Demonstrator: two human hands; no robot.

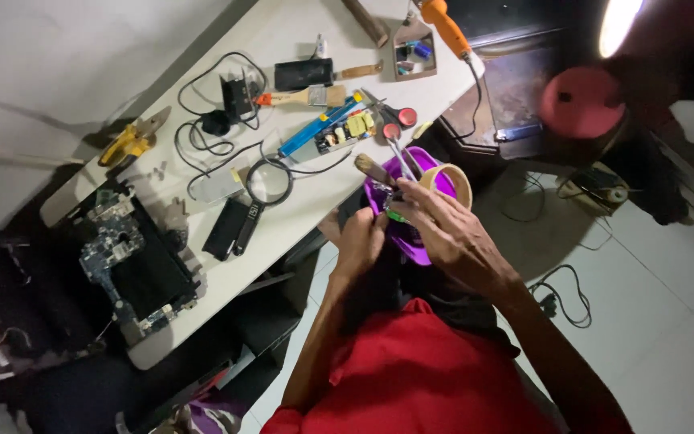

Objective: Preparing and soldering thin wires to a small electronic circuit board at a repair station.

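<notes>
- Head view: both hands are working over a purple bowl at the desk edge; the left hand is curling its fingers shut on the rim.
- The right hand, nearer, is pinching a small dark part above the bowl.
- A tape roll is lying just beyond; a blue tool is lying diagonally, well apart.

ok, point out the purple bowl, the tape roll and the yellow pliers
purple bowl (415, 245), head view, lower rim below the hands
tape roll (453, 178), head view, top of the ring
yellow pliers (128, 143), head view, yellow handles
</notes>
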